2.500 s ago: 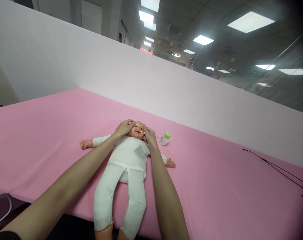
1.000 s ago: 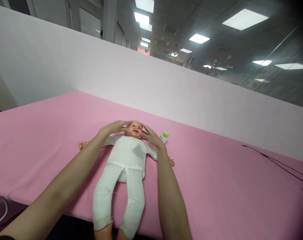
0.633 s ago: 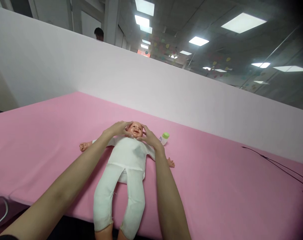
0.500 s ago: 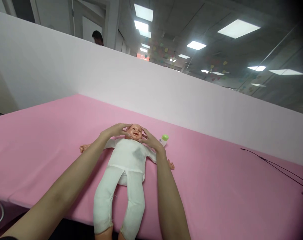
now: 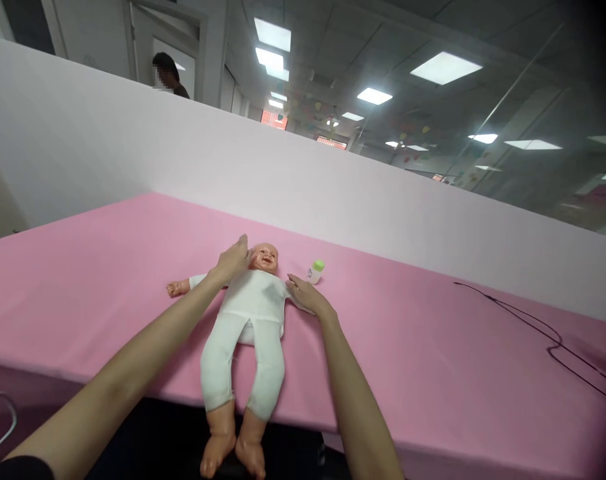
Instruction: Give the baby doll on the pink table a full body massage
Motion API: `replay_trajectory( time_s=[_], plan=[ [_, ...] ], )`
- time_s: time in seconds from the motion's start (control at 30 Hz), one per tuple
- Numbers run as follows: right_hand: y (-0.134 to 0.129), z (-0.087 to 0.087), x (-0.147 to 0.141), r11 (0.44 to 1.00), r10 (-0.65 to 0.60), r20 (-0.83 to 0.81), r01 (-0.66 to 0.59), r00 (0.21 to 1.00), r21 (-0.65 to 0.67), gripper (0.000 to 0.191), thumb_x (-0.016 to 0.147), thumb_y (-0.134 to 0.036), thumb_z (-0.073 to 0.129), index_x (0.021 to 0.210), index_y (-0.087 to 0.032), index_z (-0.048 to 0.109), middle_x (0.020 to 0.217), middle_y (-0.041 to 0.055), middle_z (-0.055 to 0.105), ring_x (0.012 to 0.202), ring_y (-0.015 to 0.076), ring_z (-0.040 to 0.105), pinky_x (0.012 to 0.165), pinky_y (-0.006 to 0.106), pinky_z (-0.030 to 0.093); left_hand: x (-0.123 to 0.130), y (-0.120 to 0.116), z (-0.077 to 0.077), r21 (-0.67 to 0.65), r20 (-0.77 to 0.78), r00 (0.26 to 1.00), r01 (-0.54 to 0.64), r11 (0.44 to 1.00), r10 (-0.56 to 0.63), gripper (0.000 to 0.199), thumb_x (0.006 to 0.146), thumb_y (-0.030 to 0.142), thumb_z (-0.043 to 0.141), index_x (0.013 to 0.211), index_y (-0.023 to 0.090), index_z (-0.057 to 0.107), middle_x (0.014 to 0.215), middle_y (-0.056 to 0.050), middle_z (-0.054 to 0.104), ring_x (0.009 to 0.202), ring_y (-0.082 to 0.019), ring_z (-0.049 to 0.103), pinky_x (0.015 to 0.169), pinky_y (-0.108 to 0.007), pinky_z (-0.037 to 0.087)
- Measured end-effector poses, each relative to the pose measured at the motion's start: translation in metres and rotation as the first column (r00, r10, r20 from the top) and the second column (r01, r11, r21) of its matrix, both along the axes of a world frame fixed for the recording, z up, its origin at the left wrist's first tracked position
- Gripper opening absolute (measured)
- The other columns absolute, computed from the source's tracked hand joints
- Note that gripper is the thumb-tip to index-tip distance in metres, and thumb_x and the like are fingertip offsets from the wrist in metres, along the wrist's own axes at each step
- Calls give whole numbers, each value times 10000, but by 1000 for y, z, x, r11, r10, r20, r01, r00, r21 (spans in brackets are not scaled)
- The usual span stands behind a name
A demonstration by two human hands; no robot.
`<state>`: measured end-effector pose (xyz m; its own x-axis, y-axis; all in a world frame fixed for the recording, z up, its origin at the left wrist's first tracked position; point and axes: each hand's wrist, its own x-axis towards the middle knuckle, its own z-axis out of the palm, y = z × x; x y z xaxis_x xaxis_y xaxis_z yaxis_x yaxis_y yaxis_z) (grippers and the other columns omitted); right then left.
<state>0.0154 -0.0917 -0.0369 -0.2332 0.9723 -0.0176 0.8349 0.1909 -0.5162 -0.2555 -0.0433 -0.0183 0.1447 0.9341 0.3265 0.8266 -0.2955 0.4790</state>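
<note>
A baby doll (image 5: 255, 297) in a white top and white trousers lies on its back, its bare feet over the table's front edge. Beside the doll's head, on the left, is my left hand (image 5: 234, 259), upright with its fingers extended and holding nothing. My right hand (image 5: 305, 293) is spread over the doll's sleeve at the shoulder on the right, palm down, with nothing gripped. Just beyond that hand a small white bottle with a green cap (image 5: 315, 271) rests on the pink cloth.
The pink-covered table (image 5: 407, 360) backs onto a low white partition (image 5: 333, 193). A black cable (image 5: 523, 312) lies at the right, and a white cable (image 5: 13, 413) curves at the lower left. A person (image 5: 167, 72) is behind the partition.
Both hands have left the doll's face; the right one has moved down to the shoulder, the left one slightly aside. The view has shifted, and the doll's feet now show.
</note>
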Motion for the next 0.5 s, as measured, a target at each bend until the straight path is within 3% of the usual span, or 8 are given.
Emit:
replay_trajectory(
  time_s=[0.1, 0.17, 0.23, 0.37, 0.5],
  plan=[
    [-32, -12, 21, 1000, -22, 93, 21, 995, 10, 491, 1070, -517, 324, 1393, -284, 610, 1438, 82, 638, 1319, 287, 567, 1095, 419, 399, -22, -28, -17, -101, -207, 978, 2, 995, -23, 582, 1045, 534, 350, 1427, 121, 500, 1356, -236, 656, 1228, -388, 637, 932, -445, 483],
    [-48, -19, 37, 989, -139, 171, 129, 975, 71, 476, 1075, -481, 311, 1336, -251, 635, 1400, 110, 650, 1320, 293, 547, 1084, 428, 385, -49, -44, -30, -199, -294, 955, -17, 980, -43, 551, 1028, 587, 337, 1205, 163, 640, 1196, -198, 728, 1100, -376, 686, 868, -420, 487],
    [-57, -26, 53, 951, -297, 203, 271, 933, 147, 467, 1060, -478, 345, 1292, -205, 646, 1402, 155, 630, 1355, 312, 497, 1095, 454, 359, -80, -58, -42, -210, -325, 946, -81, 974, 9, 575, 987, 661, 365, 1062, 179, 668, 1102, -189, 745, 979, -358, 705, 794, -384, 477],
    [-62, -37, 75, 860, -491, -24, 489, 871, 148, 442, 925, -583, 588, 1098, -192, 702, 1239, 186, 687, 1263, 340, 548, 1026, 453, 410, -138, -75, -58, -127, -301, 944, -183, 975, 138, 497, 880, 676, 519, 887, 200, 663, 968, -175, 746, 853, -335, 690, 701, -344, 422],
    [-61, -46, 80, 827, -504, -342, 558, 793, 74, 447, 703, -597, 805, 866, -197, 692, 930, 106, 734, 984, 305, 651, 814, 383, 494, -169, -77, -60, -155, -161, 982, -125, 980, 100, 320, 795, 549, 617, 781, 231, 650, 870, -124, 743, 789, -305, 673, 643, -320, 385]
  ],
)
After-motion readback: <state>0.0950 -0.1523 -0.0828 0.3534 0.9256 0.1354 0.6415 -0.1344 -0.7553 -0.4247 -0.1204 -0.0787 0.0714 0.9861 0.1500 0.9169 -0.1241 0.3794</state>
